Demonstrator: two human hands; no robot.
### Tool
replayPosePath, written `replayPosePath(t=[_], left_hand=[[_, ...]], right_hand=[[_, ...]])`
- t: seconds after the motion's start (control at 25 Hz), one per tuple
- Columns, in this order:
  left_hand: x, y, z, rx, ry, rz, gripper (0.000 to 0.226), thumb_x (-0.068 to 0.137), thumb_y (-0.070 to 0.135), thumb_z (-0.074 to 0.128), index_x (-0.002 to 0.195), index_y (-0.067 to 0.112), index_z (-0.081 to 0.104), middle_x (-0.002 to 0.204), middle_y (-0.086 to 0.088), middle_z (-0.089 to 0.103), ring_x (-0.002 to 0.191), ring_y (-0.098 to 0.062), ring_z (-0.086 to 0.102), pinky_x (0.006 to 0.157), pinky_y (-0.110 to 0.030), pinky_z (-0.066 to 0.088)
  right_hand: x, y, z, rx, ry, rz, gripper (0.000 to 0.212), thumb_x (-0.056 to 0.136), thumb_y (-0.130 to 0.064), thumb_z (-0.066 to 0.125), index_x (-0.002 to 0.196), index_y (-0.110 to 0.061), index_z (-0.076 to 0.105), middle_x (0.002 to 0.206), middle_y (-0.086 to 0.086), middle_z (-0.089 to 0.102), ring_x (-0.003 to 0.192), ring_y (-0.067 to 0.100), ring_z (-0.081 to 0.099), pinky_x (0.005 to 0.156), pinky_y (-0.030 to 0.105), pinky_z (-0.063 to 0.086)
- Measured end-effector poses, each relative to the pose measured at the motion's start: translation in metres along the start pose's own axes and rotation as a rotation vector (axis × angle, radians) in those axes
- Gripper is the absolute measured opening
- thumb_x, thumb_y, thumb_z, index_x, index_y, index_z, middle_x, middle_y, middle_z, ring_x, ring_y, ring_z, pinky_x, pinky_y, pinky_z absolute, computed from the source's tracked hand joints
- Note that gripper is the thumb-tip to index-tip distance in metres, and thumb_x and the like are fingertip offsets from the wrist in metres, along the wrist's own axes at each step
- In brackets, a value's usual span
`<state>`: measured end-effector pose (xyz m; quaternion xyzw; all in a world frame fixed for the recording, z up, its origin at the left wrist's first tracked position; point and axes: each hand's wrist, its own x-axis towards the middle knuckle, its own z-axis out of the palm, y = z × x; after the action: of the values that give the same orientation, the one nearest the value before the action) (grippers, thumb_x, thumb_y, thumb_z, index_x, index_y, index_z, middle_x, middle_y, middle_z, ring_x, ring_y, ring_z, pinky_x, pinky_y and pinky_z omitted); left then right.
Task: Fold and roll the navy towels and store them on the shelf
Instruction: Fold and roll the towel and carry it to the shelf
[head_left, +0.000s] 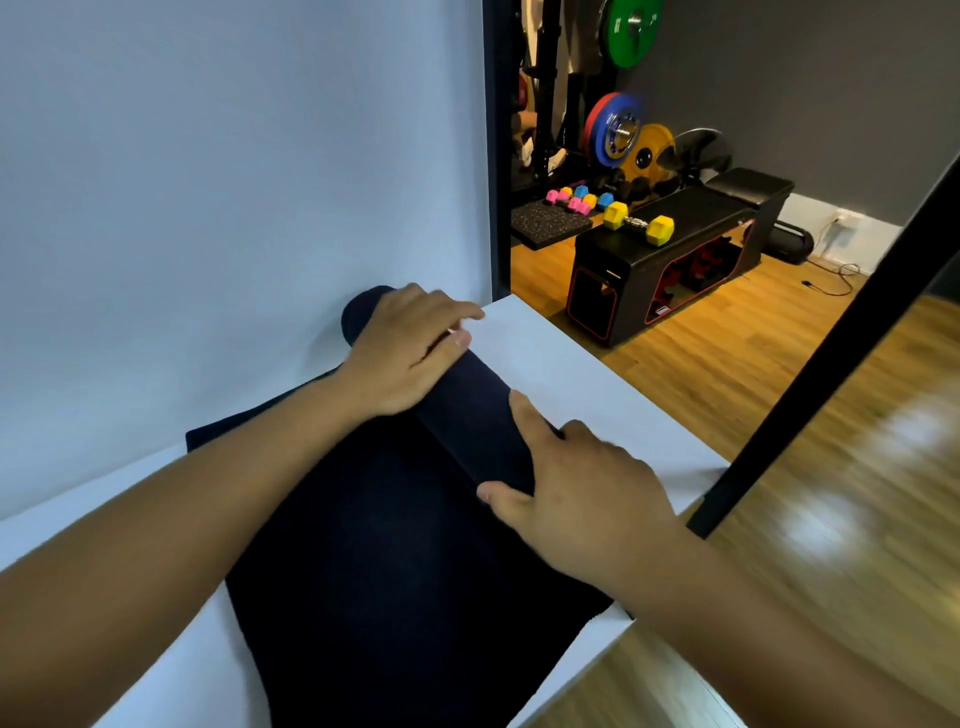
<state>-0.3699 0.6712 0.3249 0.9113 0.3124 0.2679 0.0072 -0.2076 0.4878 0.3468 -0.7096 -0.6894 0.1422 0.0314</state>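
A navy towel (395, 571) lies folded lengthwise on a white table (597, 379), its far end wound into a thick roll (467, 415) that runs diagonally from the wall toward the right edge. My left hand (405, 353) lies over the roll's far half, fingers curved across its top. My right hand (576, 493) grips the roll's near end, thumb under the near side and fingers over the far side. The flat, unrolled part stretches toward me between my forearms. No shelf is in view.
A pale wall (234, 182) runs close along the table's left side. Past the table's far corner are a black bench (675, 249) with a yellow dumbbell (639, 223), small coloured dumbbells and weight plates (618, 130). A black post (831, 353) stands at the table's right edge on a wood floor.
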Motion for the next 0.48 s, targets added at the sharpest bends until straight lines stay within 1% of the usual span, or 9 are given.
replayPosePath(t=[0.08, 0.16, 0.24, 0.32, 0.4, 0.48], left_hand=[[0.011, -0.004, 0.022, -0.022, -0.004, -0.003, 0.046, 0.098, 0.035, 0.030, 0.117, 0.022, 0.071, 0.119, 0.006, 0.068, 0.107, -0.018, 0.059, 0.106, -0.040, 0.032], [0.022, -0.007, 0.034, -0.051, -0.030, -0.028, 0.048, 0.096, 0.034, 0.029, 0.121, 0.023, 0.069, 0.129, 0.006, 0.066, 0.119, -0.015, 0.058, 0.115, -0.037, 0.023], [0.031, -0.006, 0.036, -0.070, -0.083, -0.057, 0.052, 0.095, 0.033, 0.026, 0.127, 0.027, 0.065, 0.134, 0.008, 0.062, 0.124, -0.013, 0.055, 0.119, -0.038, 0.019], [0.036, -0.008, 0.035, -0.065, -0.143, -0.047, 0.055, 0.095, 0.032, 0.022, 0.132, 0.029, 0.062, 0.139, 0.007, 0.058, 0.131, -0.013, 0.051, 0.120, -0.042, 0.018], [0.030, -0.013, 0.031, -0.051, -0.188, -0.019, 0.056, 0.094, 0.030, 0.020, 0.135, 0.030, 0.058, 0.144, 0.006, 0.053, 0.138, -0.015, 0.044, 0.121, -0.045, 0.016], [0.017, -0.019, 0.023, -0.044, -0.197, 0.008, 0.058, 0.093, 0.026, 0.019, 0.140, 0.028, 0.054, 0.149, 0.004, 0.048, 0.144, -0.017, 0.035, 0.122, -0.046, 0.012]], right_hand=[[0.004, 0.006, 0.000, -0.007, -0.008, 0.002, 0.076, 0.092, -0.066, 0.036, 0.150, -0.034, -0.002, 0.122, 0.009, 0.051, 0.107, 0.030, 0.055, 0.074, 0.037, 0.041], [0.013, 0.016, -0.008, -0.005, -0.031, 0.032, 0.073, 0.094, -0.063, 0.038, 0.149, -0.033, 0.002, 0.117, 0.008, 0.053, 0.103, 0.029, 0.057, 0.073, 0.038, 0.043], [0.021, 0.021, -0.016, -0.044, -0.036, 0.079, 0.071, 0.094, -0.061, 0.041, 0.148, -0.033, 0.006, 0.112, 0.008, 0.054, 0.097, 0.030, 0.059, 0.069, 0.036, 0.043], [0.023, 0.014, -0.017, -0.131, -0.012, 0.101, 0.071, 0.096, -0.054, 0.044, 0.149, -0.030, 0.004, 0.112, 0.012, 0.052, 0.096, 0.033, 0.057, 0.066, 0.035, 0.042], [0.019, -0.004, -0.006, -0.248, 0.034, 0.105, 0.074, 0.099, -0.039, 0.046, 0.152, -0.024, -0.003, 0.119, 0.021, 0.048, 0.101, 0.038, 0.052, 0.070, 0.039, 0.044], [0.011, -0.023, 0.007, -0.378, 0.055, 0.099, 0.070, 0.101, -0.020, 0.035, 0.152, -0.014, -0.012, 0.127, 0.030, 0.039, 0.106, 0.044, 0.048, 0.082, 0.047, 0.047]])
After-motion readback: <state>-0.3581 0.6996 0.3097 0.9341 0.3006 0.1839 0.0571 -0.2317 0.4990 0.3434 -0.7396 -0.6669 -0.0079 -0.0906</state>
